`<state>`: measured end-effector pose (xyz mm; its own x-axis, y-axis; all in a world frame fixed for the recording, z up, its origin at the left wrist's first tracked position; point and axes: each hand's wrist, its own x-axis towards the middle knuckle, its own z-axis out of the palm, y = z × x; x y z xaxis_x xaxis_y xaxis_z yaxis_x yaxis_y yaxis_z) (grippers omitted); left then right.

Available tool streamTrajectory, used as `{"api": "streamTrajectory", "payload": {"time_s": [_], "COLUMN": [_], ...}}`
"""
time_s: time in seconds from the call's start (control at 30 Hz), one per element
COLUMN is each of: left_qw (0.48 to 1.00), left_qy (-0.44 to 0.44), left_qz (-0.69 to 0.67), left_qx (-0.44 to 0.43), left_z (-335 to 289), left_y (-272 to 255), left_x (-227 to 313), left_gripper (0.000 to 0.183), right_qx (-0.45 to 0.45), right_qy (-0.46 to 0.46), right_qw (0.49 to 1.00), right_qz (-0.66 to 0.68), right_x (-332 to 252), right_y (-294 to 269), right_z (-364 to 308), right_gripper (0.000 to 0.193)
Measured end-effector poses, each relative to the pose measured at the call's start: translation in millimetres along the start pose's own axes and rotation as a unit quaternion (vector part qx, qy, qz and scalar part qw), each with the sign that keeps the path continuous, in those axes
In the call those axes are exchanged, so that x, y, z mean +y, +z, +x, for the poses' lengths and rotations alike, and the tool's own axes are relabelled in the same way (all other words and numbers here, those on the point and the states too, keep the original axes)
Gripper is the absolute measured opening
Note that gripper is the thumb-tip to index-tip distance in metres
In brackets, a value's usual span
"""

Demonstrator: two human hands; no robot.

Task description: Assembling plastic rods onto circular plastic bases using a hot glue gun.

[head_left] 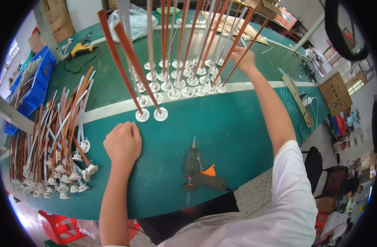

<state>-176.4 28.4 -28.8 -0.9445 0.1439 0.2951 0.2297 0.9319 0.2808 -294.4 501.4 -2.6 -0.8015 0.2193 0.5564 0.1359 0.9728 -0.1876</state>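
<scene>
1. Two bare hands work across a green table (246,136): the left hand (123,142), loosely clenched with nothing visible in it, rests on the surface just beside the nearest white bases (160,115).

2. The right hand (243,59) reaches to the far right of the standing group, fingers bent. One strip crosses in front of it, and whether the fingers grasp anything cannot be told.

3. Between and beyond the hands, brown strips (139,69) and clear strips (150,37) rise from the round bases, packed in rows, with two bases set apart toward the person.

4. Each strip's long axis runs upward, base down and free end up. The front-left pair leans to the upper left, the right-hand ones to the upper right, a spread the wide lens may exaggerate.

5. Tall pieces on small bases look easy to topple: the right forearm could brush one as it draws back, and close packing could carry the fall to neighbours. A nudge from the left fist could tip the front pair.

6. Nearer the person, a glue gun (193,168) lies with its nozzle pointing away; if hot, it could burn a passing arm.

7. At left sit a tangled pile (52,136) of similar pieces and a blue bin (40,90).
</scene>
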Motion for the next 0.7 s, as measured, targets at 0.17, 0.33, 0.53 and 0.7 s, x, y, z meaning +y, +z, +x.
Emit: {"api": "streamTrajectory", "payload": {"time_s": [0.17, 0.33, 0.53, 0.7], "left_qw": [1.0, 1.0, 1.0, 1.0], "left_qy": [0.01, 0.015, 0.017, 0.017], "left_qz": [-0.009, -0.01, -0.001, -0.013], "left_qx": [0.003, 0.013, 0.02, 0.018], "left_z": [-1.5, -3.0, -4.2, -4.3], "left_y": [0.1, 0.9, 1.0, -1.7], "left_x": [-3.3, -3.2, -4.0, -1.5], "left_gripper": [0.028, 0.029, 0.029, 0.03], "right_qx": [0.256, -0.026, -0.202, -0.137], "right_qy": [0.053, -0.125, -0.14, -0.21], "right_qw": [0.845, 0.904, 0.909, 0.902], "right_qz": [0.467, 0.408, 0.337, 0.351], "right_x": [-42.7, -161.3, -269.4, -232.9], "right_y": [-86.9, -120.6, -71.9, -86.9], "right_z": [-73.6, -143.4, -141.0, -167.1], "right_gripper": [0.011, 0.014, 0.025, 0.014]}}
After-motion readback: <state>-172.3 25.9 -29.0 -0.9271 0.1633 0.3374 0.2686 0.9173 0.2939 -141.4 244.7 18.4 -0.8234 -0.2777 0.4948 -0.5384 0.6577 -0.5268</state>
